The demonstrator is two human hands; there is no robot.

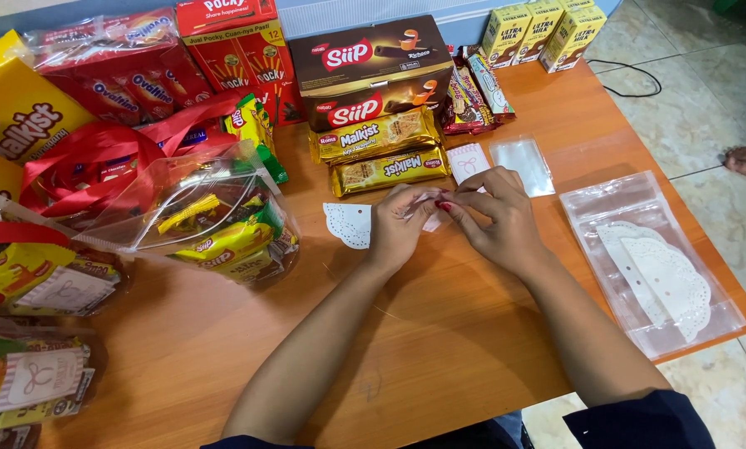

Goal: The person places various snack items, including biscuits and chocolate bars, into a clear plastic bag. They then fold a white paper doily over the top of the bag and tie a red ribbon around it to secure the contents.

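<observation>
Our left hand [400, 223] and right hand [494, 212] are pinched closed together on a small card [431, 218] above the worktop [439, 333]. Several filled snack bags [215, 218] stand finished at left; the paper doilies [668, 278] remain in their packet.

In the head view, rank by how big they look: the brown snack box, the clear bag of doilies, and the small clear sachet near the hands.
1. brown snack box and clear bag of doilies: look alike in size, and the bag lies nearer the camera, so unranked.
2. small clear sachet: plainly smallest.
</observation>
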